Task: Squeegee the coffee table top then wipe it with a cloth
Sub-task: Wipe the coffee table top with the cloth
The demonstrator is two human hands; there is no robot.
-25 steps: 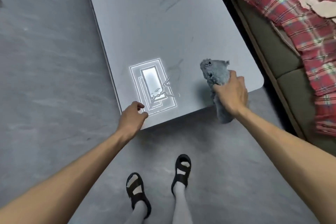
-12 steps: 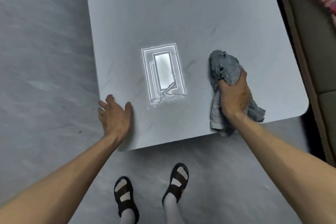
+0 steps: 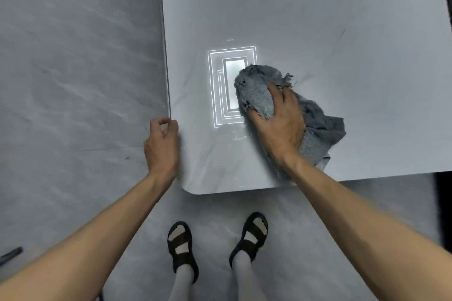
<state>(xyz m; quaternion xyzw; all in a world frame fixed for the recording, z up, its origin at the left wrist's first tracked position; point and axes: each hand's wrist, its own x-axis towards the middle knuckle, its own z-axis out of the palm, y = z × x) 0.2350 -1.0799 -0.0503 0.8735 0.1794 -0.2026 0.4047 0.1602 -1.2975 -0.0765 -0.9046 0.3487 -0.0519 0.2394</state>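
Observation:
The pale grey coffee table top [image 3: 305, 12] fills the upper right of the head view, its near edge just in front of my feet. A bright ceiling-light reflection [image 3: 227, 85] shines on it. A crumpled grey cloth [image 3: 320, 120] lies on the top near the front edge. My right hand [image 3: 278, 120] presses flat on the cloth, fingers spread over it, partly covering the reflection. My left hand [image 3: 161, 144] rests on the table's left edge near the front corner, fingers curled around the rim. No squeegee is in view.
Grey marbled floor [image 3: 73, 68] lies left of and in front of the table. My feet in black sandals [image 3: 183, 249] stand close to the near edge. A dark object [image 3: 11, 254] pokes in at the lower left. A dark gap [image 3: 444, 203] runs along the right.
My right hand has slid the cloth left and forward onto the light reflection, flattening over it. My left hand moved from resting flat on the top to curling around the left edge.

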